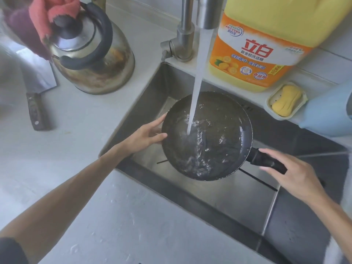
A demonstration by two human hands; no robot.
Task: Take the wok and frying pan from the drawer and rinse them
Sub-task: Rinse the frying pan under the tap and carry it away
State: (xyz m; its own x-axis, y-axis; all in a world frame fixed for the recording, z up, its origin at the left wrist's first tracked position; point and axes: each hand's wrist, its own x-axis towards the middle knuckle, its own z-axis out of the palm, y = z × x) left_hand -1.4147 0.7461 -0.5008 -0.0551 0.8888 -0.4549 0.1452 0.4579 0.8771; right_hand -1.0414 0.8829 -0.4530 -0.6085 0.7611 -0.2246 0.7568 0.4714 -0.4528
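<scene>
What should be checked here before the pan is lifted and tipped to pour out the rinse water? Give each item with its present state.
1. Water reaches the frying pan: ok, the stream from the tap lands inside it.
2. Pan over the sink: ok.
3. Left hand steadies the rim: ok, thumb and fingers at the left edge.
4. Right hand holds the pan handle: not ok, fingers straight, lying by the handle, not curled round it.
5. Room to tip: ok, the detergent jug and soap dish stand on the ledge, outside the basin.
6. Pan clean: cannot tell, churning water hides the bottom.
</scene>
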